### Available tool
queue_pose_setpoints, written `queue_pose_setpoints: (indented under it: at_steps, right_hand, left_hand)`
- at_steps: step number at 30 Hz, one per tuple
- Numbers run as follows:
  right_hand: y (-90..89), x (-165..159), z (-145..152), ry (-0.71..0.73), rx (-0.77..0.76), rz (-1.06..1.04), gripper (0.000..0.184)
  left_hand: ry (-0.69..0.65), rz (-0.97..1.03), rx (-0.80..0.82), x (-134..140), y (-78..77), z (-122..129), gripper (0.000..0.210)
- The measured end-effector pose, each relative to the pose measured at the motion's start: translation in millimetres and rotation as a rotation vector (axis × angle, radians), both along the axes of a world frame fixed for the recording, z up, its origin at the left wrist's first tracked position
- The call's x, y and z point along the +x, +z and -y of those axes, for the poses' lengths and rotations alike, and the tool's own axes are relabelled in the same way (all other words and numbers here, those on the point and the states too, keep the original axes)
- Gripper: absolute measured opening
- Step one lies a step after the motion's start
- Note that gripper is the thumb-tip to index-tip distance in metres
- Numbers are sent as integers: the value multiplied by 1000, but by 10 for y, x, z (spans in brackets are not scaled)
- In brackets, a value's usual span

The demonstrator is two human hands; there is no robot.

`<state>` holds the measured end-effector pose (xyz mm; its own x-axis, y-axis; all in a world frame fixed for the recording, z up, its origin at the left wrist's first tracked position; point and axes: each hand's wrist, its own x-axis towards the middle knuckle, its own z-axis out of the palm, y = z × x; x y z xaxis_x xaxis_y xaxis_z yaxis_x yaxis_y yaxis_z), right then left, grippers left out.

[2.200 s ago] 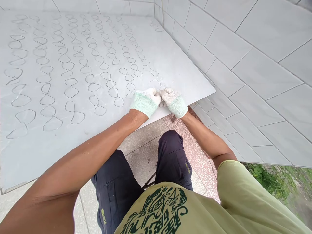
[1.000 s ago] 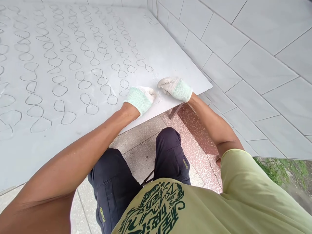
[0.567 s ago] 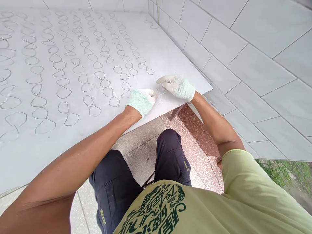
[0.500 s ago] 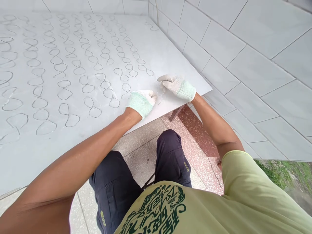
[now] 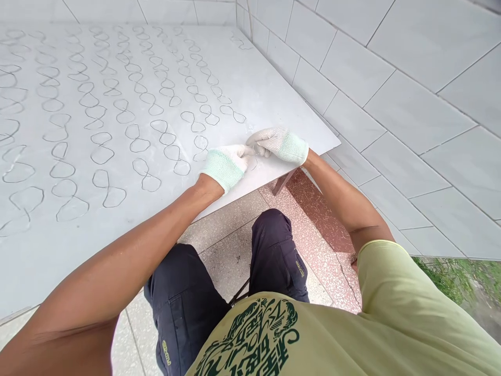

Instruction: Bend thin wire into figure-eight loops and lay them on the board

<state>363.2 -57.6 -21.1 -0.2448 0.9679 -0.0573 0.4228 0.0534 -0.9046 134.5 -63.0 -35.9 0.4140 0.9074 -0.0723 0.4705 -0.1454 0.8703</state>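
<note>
Both hands wear white knit gloves with pale green cuffs and meet near the right front edge of the white board. My left hand is closed in a pinch on a thin wire, part of which curves out below the fingertips. My right hand is also closed, its thumb and fingertips pinched on the same wire right beside the left fingertips. Much of the wire is hidden by the gloves. Rows of wire figure-eight loops lie flat on the board; the nearest lie just left of my left hand.
A grey-white tiled wall runs along the board's right side, and another stands at the back. My knees are under the front edge, beside a table leg. The speckled floor shows below.
My right hand has come left and slightly down, so its fingertips now meet the left hand's at the wire. The left hand has barely moved.
</note>
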Motion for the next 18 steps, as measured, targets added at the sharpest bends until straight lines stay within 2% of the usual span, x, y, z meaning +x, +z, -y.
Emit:
queue_pose_setpoints:
  at_steps: [9,14,18]
  right_hand:
    - [118,117,38,199,57,149,28]
    - [162,128,79,249,37,123,26]
    - [185,88,120,227,-21,128,22]
  left_hand:
    - [-58,-107,-71,7,179,53,21]
    - [-73,69,-152,32,169,48,48]
    - [-93,138,-226,50,116,2,47]
